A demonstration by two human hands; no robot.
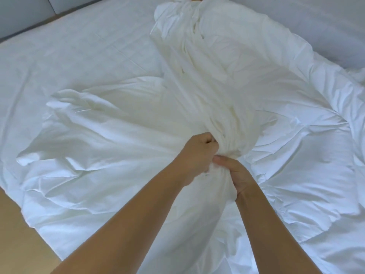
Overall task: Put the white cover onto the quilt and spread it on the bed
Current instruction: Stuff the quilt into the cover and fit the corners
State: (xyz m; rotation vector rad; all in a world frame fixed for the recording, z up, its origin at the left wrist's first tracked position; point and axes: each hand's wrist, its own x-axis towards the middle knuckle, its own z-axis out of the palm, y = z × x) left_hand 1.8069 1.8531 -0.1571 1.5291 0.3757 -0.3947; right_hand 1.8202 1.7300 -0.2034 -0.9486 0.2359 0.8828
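The white cover [122, 147] lies crumpled over the middle of the bed [69, 48], gathered into a thick bunched rope that runs from my hands toward the far side. The puffy quilt [308, 147] spreads out on the right, its stitched surface wrinkled. My left hand [194, 153] grips the bunched cover from the left, fingers curled into the folds. My right hand [237, 175] grips the same bunch just below, thumb on top. The two hands touch each other. How much quilt sits inside the cover is hidden.
A smooth white sheet covers the bed's left part. Tan floor [21, 230] shows at the lower left beside the bed edge. A grey-white wall or headboard [25, 18] borders the top left. A pillow-like white surface [325, 22] lies at the top right.
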